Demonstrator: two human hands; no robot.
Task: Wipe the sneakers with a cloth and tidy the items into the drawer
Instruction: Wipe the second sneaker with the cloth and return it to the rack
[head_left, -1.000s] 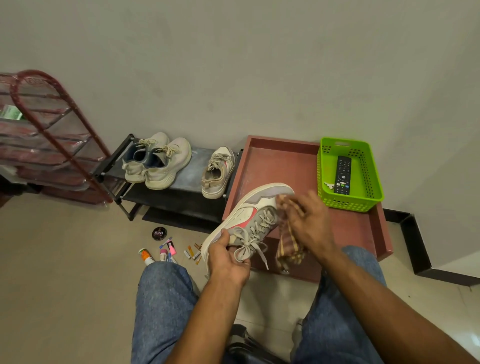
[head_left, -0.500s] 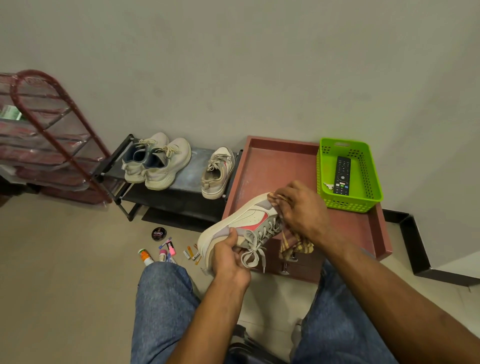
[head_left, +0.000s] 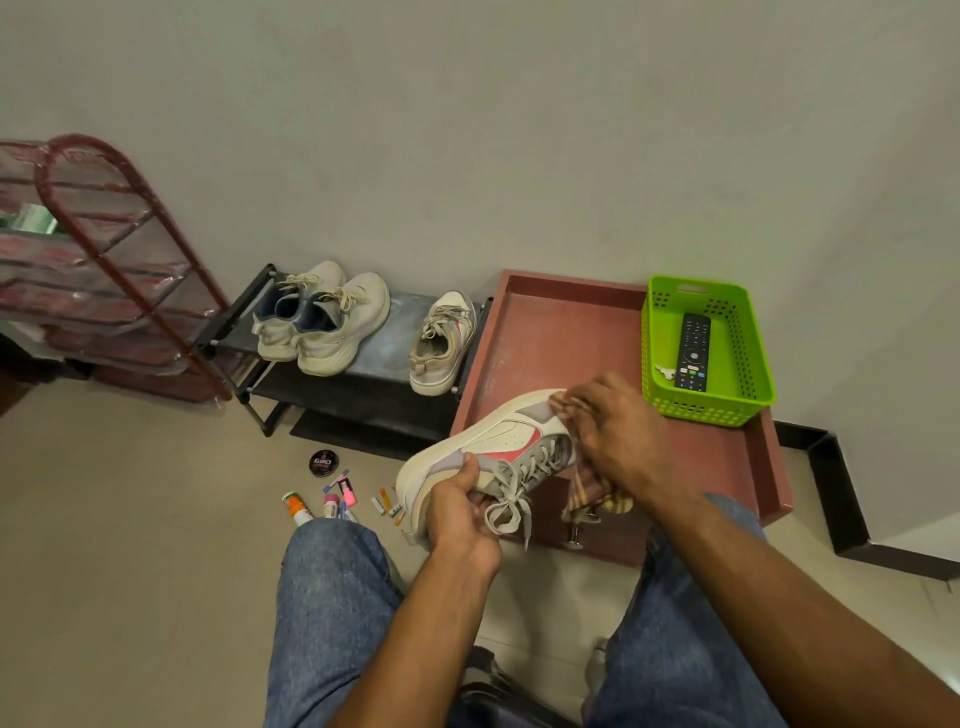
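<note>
1. My left hand (head_left: 460, 512) grasps the heel end of the white sneaker (head_left: 493, 447), held tilted above the floor in front of my knees.
2. My right hand (head_left: 618, 436) grips the checked cloth (head_left: 592, 499) and presses it on the sneaker's toe.
3. Left on the floor: small items (head_left: 343, 499) and a polish tin (head_left: 321, 461).
4. Beyond: the open drawer (head_left: 545, 338) carrying a green basket (head_left: 753, 400).
5. Far left: three sneakers (head_left: 358, 327) on a low rack (head_left: 363, 384).

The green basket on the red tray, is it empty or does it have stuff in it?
Not empty. The green basket stands upright on the red tray and holds a black remote lying flat, with a small pale thing beside it, too small to identify.
</note>
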